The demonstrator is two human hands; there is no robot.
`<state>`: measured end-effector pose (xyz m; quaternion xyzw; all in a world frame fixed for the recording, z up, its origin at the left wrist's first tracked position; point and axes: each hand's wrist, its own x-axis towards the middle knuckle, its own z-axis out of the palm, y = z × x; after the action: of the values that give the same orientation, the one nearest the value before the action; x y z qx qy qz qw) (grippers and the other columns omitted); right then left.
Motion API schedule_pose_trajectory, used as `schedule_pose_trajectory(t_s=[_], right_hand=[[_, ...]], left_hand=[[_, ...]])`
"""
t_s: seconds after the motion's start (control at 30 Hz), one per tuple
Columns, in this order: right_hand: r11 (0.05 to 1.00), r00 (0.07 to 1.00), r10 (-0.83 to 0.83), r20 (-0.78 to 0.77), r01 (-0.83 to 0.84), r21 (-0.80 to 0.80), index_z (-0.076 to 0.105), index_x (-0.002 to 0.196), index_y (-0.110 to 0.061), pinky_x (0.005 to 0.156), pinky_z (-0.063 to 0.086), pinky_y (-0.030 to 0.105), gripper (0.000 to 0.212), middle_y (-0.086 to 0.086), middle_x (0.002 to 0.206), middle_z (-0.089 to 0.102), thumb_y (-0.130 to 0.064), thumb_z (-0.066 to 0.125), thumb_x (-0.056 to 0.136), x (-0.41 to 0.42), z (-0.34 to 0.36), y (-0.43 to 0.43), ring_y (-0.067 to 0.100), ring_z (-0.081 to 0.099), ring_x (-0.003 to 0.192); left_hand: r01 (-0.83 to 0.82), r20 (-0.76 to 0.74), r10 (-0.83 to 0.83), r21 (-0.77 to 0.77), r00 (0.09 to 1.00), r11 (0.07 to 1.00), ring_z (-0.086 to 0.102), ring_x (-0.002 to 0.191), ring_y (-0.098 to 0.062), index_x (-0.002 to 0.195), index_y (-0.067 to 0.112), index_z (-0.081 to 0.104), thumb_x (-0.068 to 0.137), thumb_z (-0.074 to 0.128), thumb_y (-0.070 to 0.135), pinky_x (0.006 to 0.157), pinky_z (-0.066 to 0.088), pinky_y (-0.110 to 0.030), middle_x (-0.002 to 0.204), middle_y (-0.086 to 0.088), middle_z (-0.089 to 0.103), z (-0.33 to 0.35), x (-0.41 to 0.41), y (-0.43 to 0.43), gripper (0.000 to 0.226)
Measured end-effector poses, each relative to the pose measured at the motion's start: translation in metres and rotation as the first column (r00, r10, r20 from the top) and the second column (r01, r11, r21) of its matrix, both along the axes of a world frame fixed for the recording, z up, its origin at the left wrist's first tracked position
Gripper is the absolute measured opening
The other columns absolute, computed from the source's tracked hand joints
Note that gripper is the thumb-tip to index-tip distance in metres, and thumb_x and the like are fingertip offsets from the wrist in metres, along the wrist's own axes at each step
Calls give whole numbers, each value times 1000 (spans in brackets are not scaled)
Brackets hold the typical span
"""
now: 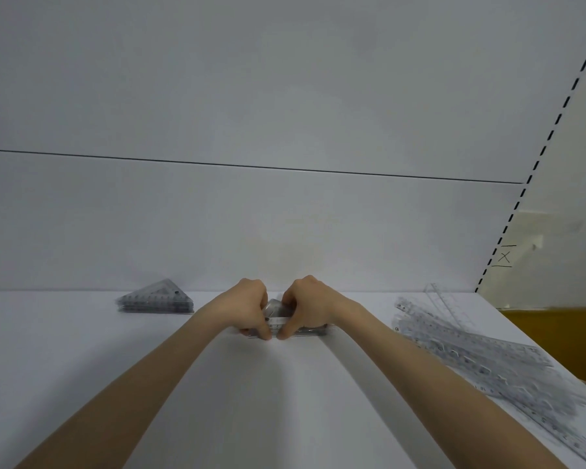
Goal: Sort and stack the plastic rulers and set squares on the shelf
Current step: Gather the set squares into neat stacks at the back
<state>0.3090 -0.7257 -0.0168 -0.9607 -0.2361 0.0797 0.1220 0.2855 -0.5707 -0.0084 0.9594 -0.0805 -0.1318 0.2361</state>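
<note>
the small stack of set squares (286, 319) lies at twelve o'clock on the shelf (82, 367), its long edge running nine-to-three — left hand (251, 308) and right hand (307, 308) both curl around it, equally near. one neat stack (156, 299) at ten o'clock; one loose ruler heap (481, 353) at three, uncountable.

Clear set-square stack (156, 299) left; second stack (281, 316) centre; rulers (481, 357) heaped right on shelf (82, 360).

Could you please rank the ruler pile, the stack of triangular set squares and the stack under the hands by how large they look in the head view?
1. ruler pile, though nearest the camera.
2. stack of triangular set squares.
3. stack under the hands, mostly hidden, so unsure.
</note>
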Motion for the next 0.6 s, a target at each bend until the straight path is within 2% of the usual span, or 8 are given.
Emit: schedule_pose_trajectory(t_s=[0.07,0.2,0.3,0.4,0.47,0.6], right_hand=[[1000,1000,4,3,-4,0,55,59,-19,56,41,29,35,-2,60,53,-39,84,61,1,0,0,16,50,61],[1000,1000,11,-10,-11,-14,63,72,-14,61,45,31,36,2,70,59,-41,84,61,2,1,1,18,54,67],[999,999,20,-36,-21,-42,61,78,-17,66,49,32,37,0,78,62,-43,83,62,4,1,1,20,60,76],[998,998,22,-62,-26,-65,59,81,-20,70,51,34,38,-1,85,63,-45,82,62,4,3,-2,20,61,84],[998,997,21,-76,-26,-60,57,82,-21,68,49,32,38,-2,85,61,-43,81,63,3,3,-5,19,60,83],[1000,994,20,-105,-19,1,51,80,-23,61,41,26,35,-6,82,53,-36,80,66,1,0,-4,16,52,77]], left_hand=[[5,0,-5,-9,1000,1000,56,46,-15,76,-2,65,61,83,12,42,41,-18,63,-7,62,0,1,0,28],[4,-12,-4,-22,1000,1000,56,45,-14,82,-5,65,62,84,10,44,44,-18,69,-9,63,-1,2,0,31],[6,-19,-6,8,1000,1000,55,45,-14,78,1,63,61,82,12,44,43,-19,64,-5,61,-1,3,-1,28],[0,-45,1,36,999,999,59,50,-15,84,-1,68,61,81,14,51,48,-22,66,-6,65,-1,2,3,31],[-3,-47,6,69,999,998,59,54,-16,86,1,71,61,80,14,55,49,-23,68,-7,67,-1,2,8,29],[-12,-7,13,84,1000,996,55,61,-18,87,0,70,65,71,4,51,41,-21,74,-7,64,-5,-3,16,23]])
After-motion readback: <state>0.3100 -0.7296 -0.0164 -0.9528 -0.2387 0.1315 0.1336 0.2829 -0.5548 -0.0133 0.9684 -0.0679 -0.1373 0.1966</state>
